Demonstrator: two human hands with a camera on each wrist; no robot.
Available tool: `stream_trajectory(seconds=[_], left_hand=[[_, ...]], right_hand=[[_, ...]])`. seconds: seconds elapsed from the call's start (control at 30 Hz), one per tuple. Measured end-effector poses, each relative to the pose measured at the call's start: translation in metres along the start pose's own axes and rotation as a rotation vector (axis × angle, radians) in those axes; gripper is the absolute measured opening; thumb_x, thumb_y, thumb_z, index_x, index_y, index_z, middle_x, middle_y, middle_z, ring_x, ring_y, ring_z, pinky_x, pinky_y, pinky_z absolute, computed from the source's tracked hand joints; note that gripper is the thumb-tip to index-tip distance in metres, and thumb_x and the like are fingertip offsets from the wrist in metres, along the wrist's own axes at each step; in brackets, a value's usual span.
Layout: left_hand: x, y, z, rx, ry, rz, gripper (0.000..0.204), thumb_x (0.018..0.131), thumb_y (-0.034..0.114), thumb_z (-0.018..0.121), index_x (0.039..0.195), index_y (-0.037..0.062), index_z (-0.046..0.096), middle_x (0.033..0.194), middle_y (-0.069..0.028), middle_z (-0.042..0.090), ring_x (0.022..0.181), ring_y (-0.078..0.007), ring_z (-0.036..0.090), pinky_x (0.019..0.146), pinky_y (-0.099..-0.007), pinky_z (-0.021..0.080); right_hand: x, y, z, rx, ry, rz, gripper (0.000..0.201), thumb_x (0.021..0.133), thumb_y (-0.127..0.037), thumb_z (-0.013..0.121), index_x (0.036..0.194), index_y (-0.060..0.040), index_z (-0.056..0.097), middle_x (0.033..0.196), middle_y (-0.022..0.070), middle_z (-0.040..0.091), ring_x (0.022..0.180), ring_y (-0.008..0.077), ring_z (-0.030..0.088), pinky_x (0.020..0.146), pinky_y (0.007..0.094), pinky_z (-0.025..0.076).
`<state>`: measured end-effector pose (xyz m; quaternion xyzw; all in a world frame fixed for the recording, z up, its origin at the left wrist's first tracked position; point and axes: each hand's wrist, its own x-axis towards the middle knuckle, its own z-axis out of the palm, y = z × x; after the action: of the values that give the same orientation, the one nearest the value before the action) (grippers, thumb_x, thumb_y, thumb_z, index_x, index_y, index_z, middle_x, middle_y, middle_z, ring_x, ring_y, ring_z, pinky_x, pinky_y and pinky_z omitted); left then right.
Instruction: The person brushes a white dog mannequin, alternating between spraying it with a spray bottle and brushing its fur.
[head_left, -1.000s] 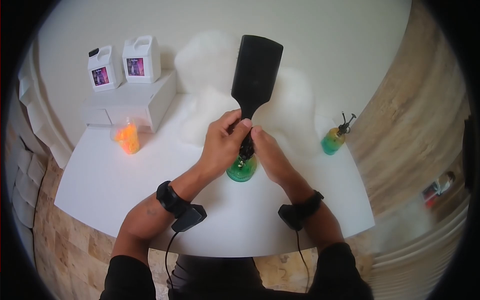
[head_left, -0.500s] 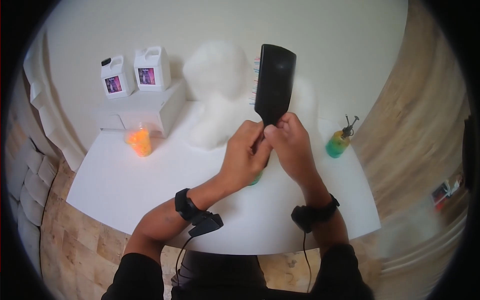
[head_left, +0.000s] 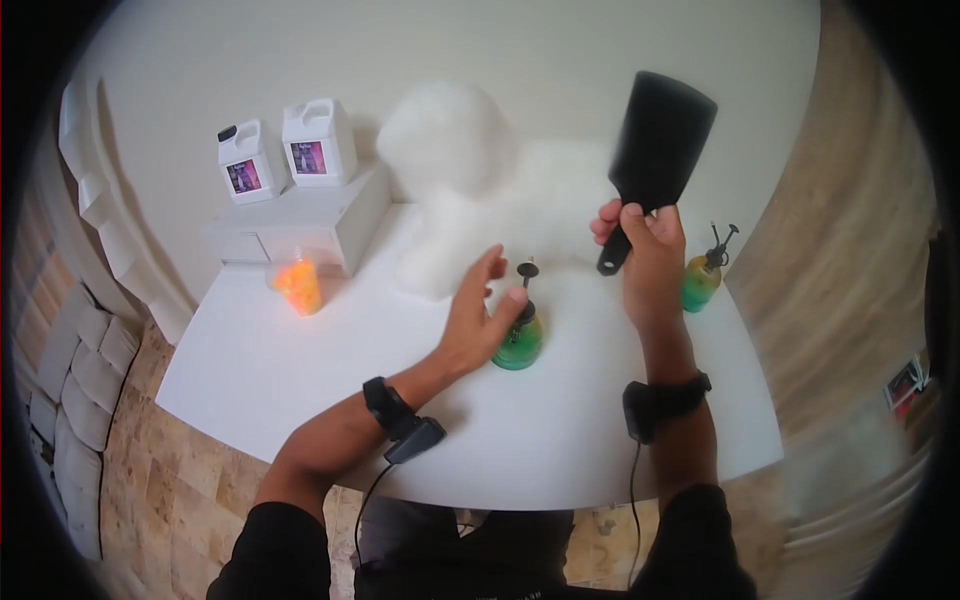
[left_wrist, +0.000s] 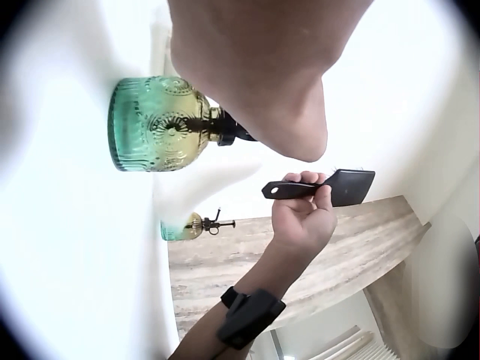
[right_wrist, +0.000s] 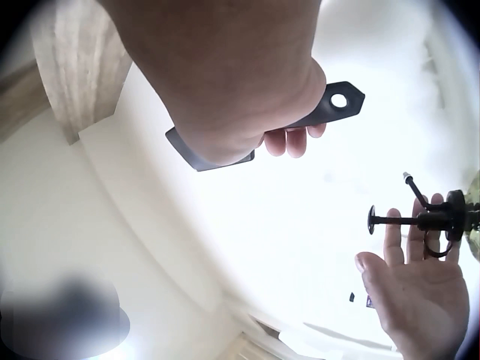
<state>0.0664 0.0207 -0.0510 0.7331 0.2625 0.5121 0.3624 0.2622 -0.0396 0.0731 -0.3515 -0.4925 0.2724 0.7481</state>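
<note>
In the head view my right hand (head_left: 655, 262) grips a black paddle brush (head_left: 662, 140) by its handle, raised over the table's right side, its flat back facing me. The handle's end with its hanging hole (right_wrist: 339, 100) sticks out of the fist in the right wrist view. My left hand (head_left: 472, 318) has its fingers spread and holds nothing. It is beside a green-and-yellow glass spray bottle (head_left: 518, 350) with a black pump, upright on the table. Ribbed, patterned glass shows on this bottle (left_wrist: 154, 124) in the left wrist view.
A second spray bottle (head_left: 700, 288) stands at the table's right edge. At left are a clear cup of orange pieces (head_left: 298, 288) and a white drawer box (head_left: 345, 215) bearing two white jugs (head_left: 320, 145). A blurred white rounded form (head_left: 445, 140) rises at the back of the white table (head_left: 300, 390).
Both hands were together at the brush's handle. The left has let go and is now beside the spray bottle, while the right has carried the brush to the right.
</note>
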Motion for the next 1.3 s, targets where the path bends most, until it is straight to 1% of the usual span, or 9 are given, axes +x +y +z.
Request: stream_trajectory(seconds=[0.07, 0.17, 0.27, 0.43, 0.77, 0.87, 0.97, 1.23, 1.3], left_hand=[[0.001, 0.008, 0.002, 0.033, -0.110, 0.060, 0.082, 0.101, 0.038, 0.062, 0.162, 0.0057, 0.019, 0.142, -0.0229, 0.052, 0.129, -0.0317, 0.054, 0.105, -0.0431, 0.045], [0.004, 0.015, 0.006, 0.095, -0.197, 0.168, 0.087, 0.098, 0.030, 0.066, 0.163, 0.0069, 0.013, 0.140, -0.0241, 0.054, 0.124, -0.0340, 0.058, 0.105, -0.0429, 0.046], [0.008, 0.009, 0.005, 0.073, -0.407, -0.023, 0.086, 0.097, 0.022, 0.066, 0.163, 0.0072, 0.013, 0.134, -0.0227, 0.058, 0.115, -0.0329, 0.062, 0.103, -0.0417, 0.047], [0.008, 0.000, 0.001, -0.007, -0.379, 0.096, 0.074, 0.098, 0.009, 0.062, 0.161, 0.0065, 0.023, 0.108, -0.0131, 0.061, 0.104, -0.0275, 0.063, 0.094, -0.0382, 0.051], [0.016, 0.010, -0.010, -0.096, -0.419, 0.004, 0.064, 0.099, 0.015, 0.057, 0.156, 0.0083, 0.029, 0.114, -0.0131, 0.065, 0.082, -0.0185, 0.060, 0.080, -0.0338, 0.050], [0.011, 0.014, -0.004, -0.142, -0.293, 0.019, 0.049, 0.103, 0.025, 0.052, 0.144, 0.0040, 0.035, 0.108, -0.0144, 0.067, 0.080, -0.0183, 0.059, 0.080, -0.0336, 0.049], [0.013, 0.016, 0.009, -0.199, -0.092, -0.035, 0.044, 0.109, 0.046, 0.037, 0.109, 0.0027, 0.038, 0.094, -0.0148, 0.070, 0.079, -0.0185, 0.061, 0.081, -0.0336, 0.049], [0.016, 0.019, 0.023, -0.295, -0.195, -0.140, 0.049, 0.109, 0.052, 0.033, 0.097, 0.0050, 0.041, 0.082, -0.0151, 0.068, 0.080, -0.0192, 0.065, 0.080, -0.0334, 0.051], [0.031, 0.025, 0.013, -0.570, -0.193, -0.310, 0.045, 0.109, 0.049, 0.032, 0.093, 0.0071, 0.041, 0.078, -0.0138, 0.065, 0.078, -0.0200, 0.065, 0.076, -0.0341, 0.052]], right_hand=[[0.002, -0.001, -0.003, -0.009, 0.074, 0.012, 0.007, 0.102, -0.006, 0.051, 0.099, -0.0019, 0.048, 0.088, 0.0111, 0.061, 0.071, 0.0182, 0.058, 0.068, 0.0321, 0.050], [0.005, -0.002, -0.015, -0.039, 0.127, -0.006, 0.009, 0.101, -0.011, 0.054, 0.106, -0.0032, 0.052, 0.085, 0.0079, 0.061, 0.067, 0.0153, 0.056, 0.064, 0.0287, 0.047], [0.007, 0.002, -0.022, -0.015, 0.132, -0.008, 0.007, 0.102, -0.010, 0.053, 0.105, -0.0033, 0.053, 0.084, 0.0079, 0.060, 0.066, 0.0155, 0.055, 0.063, 0.0303, 0.047], [0.006, 0.007, -0.020, -0.079, 0.119, -0.005, 0.007, 0.104, -0.008, 0.049, 0.107, -0.0028, 0.053, 0.083, 0.0078, 0.060, 0.065, 0.0160, 0.055, 0.063, 0.0317, 0.048], [0.004, -0.006, -0.019, -0.144, 0.053, 0.013, 0.012, 0.104, -0.011, 0.050, 0.112, -0.0033, 0.054, 0.082, 0.0069, 0.059, 0.066, 0.0156, 0.056, 0.063, 0.0317, 0.048], [0.004, -0.012, -0.017, -0.129, 0.036, 0.029, 0.011, 0.104, -0.012, 0.050, 0.110, -0.0039, 0.054, 0.081, 0.0064, 0.059, 0.066, 0.0155, 0.056, 0.063, 0.0309, 0.048], [0.005, -0.022, -0.016, -0.124, -0.010, 0.091, 0.010, 0.105, -0.015, 0.052, 0.106, -0.0051, 0.054, 0.081, 0.0058, 0.059, 0.066, 0.0151, 0.056, 0.062, 0.0298, 0.048], [0.010, -0.039, -0.027, -0.218, 0.057, 0.058, 0.038, 0.110, -0.041, 0.045, 0.093, -0.0078, 0.053, 0.073, 0.0037, 0.055, 0.061, 0.0137, 0.054, 0.059, 0.0281, 0.046], [0.008, -0.042, -0.030, -0.223, 0.088, 0.050, 0.040, 0.110, -0.043, 0.044, 0.093, -0.0075, 0.052, 0.072, 0.0037, 0.055, 0.060, 0.0139, 0.054, 0.059, 0.0283, 0.046]])
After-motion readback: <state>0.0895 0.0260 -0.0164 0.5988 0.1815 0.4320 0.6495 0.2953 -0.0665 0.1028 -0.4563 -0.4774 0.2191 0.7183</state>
